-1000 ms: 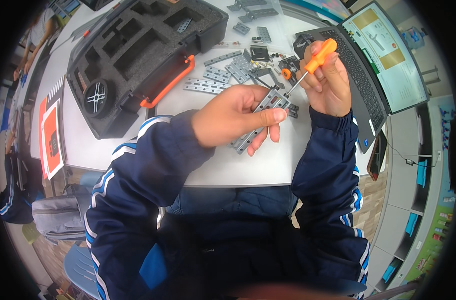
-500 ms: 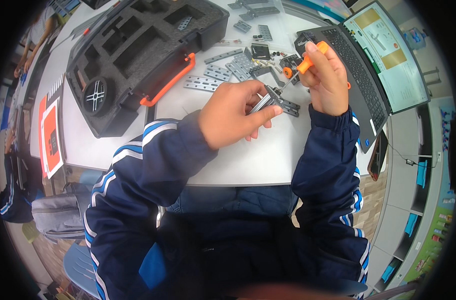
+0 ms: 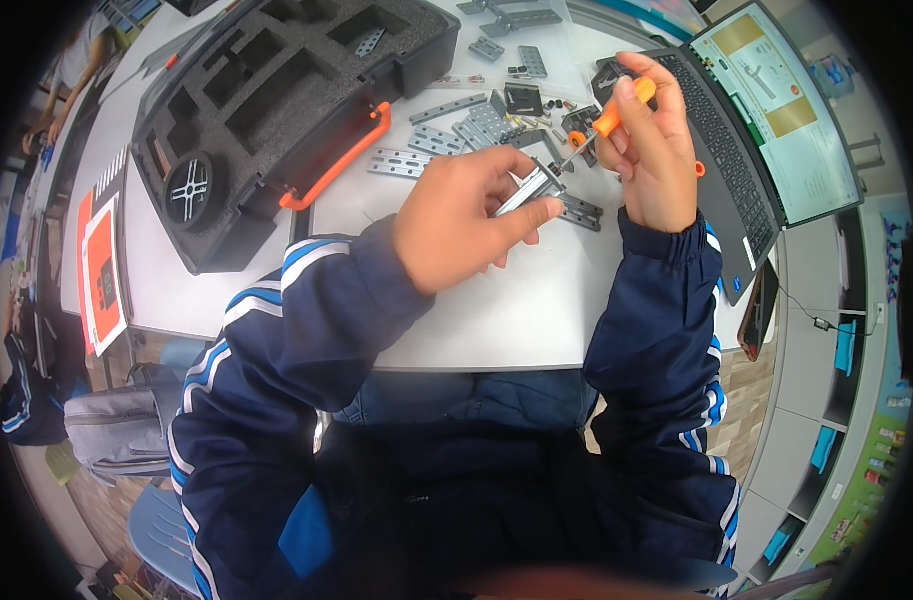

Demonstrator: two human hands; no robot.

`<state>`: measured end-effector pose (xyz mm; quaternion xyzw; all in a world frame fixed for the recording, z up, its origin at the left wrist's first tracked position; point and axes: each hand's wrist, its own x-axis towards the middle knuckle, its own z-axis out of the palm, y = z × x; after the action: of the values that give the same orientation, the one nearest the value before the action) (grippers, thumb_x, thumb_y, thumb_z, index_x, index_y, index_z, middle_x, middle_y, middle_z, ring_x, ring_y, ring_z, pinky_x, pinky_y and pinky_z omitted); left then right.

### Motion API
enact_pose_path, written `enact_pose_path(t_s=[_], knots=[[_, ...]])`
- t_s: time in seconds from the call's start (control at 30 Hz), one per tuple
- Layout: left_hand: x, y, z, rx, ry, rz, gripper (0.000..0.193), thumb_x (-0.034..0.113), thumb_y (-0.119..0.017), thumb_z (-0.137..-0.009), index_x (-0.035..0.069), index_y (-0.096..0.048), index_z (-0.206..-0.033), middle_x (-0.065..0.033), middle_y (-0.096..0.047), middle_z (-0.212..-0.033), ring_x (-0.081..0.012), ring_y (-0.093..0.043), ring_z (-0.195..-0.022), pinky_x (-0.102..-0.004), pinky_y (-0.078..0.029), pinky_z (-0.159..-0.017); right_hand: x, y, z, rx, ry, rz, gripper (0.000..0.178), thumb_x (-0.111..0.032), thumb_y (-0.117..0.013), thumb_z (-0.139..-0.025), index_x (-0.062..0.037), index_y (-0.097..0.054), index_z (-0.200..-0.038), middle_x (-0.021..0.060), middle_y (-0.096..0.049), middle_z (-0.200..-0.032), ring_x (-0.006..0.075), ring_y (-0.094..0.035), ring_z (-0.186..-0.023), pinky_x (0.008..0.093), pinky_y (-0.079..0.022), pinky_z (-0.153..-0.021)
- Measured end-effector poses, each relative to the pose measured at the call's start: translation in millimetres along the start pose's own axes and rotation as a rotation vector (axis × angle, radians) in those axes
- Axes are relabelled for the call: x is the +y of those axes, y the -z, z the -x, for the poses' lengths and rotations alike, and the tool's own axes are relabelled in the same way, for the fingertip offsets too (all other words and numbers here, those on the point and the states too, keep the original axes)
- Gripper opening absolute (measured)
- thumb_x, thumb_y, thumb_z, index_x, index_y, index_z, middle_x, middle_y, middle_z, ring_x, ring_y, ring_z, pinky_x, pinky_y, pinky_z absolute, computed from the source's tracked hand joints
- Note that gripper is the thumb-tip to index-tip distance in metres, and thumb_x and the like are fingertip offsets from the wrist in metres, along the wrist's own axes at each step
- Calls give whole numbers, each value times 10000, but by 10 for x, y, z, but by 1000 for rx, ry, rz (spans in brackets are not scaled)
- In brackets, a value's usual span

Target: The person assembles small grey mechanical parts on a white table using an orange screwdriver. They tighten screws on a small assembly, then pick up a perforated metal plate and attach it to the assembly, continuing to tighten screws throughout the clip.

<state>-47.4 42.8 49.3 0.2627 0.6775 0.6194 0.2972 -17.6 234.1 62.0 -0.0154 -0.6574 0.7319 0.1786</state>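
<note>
My left hand (image 3: 473, 212) is closed around a silver metal beam (image 3: 523, 190) with a small plate at its right end. Between the thumb and fingers of my right hand (image 3: 654, 140) is a screwdriver with an orange handle (image 3: 624, 106). Its thin shaft slants down to the left, and the tip is at the plate end of the beam; whether it sits in a screw is too small to tell. Just beyond my left fingertips, a grey slotted bracket (image 3: 580, 212) lies on the white table.
A black foam-lined case (image 3: 306, 110) with an orange handle (image 3: 348, 165) stands at the left, a black wheel (image 3: 189, 195) in it. Perforated metal plates (image 3: 436, 143) and small parts lie beyond my hands. An open laptop (image 3: 721, 150) stands at the right, a red-and-white booklet (image 3: 103, 280) far left.
The fingers of my right hand have shifted on the screwdriver handle, with the index finger now raised and more stretched. My left hand has tilted the beam slightly and moved a little.
</note>
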Motion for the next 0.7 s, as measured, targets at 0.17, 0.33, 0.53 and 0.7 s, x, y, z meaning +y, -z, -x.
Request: enact_pose_path(t_s=[0.17, 0.33, 0.53, 0.7], knots=[[12, 0, -10, 23, 5, 16, 232, 145, -684, -872, -37, -603, -991, -81, -646, -706, -70, -500, -457, -218, -395, -423, 7, 34, -8, -61, -4, -9, 321, -280, -383, -1042, -61, -459, -1264, -24, -450, -731, 30, -303, -527, 180, -243, -467], [3, 13, -9, -6, 15, 38, 285, 192, -685, -886, -41, -592, -1021, -74, -632, -693, -71, -496, -451, -220, -402, -422, 3, 57, -13, -52, -16, 29, 332, -290, -379, -1043, -61, -469, -1266, -11, -487, -775, 45, -353, -566, 197, -277, -500], [-23, 58, -33, -96, 97, 79, 302, 264, -625, -933, -25, -596, -1012, -73, -628, -686, -88, -515, -450, -220, -414, -424, 23, 69, -40, -24, 85, 61, 345, -261, -476, -1013, -37, -527, -1271, 8, -548, -821, 66, -480, -678, 215, -371, -591], [-71, 96, -70, -220, 122, 220, 354, 310, -523, -985, -34, -597, -1020, -84, -641, -699, -94, -521, -454, -219, -409, -427, 7, 167, -52, -76, 134, 53, 366, -173, -537, -979, 11, -519, -1295, 37, -586, -880, 119, -568, -835, 255, -443, -760]])
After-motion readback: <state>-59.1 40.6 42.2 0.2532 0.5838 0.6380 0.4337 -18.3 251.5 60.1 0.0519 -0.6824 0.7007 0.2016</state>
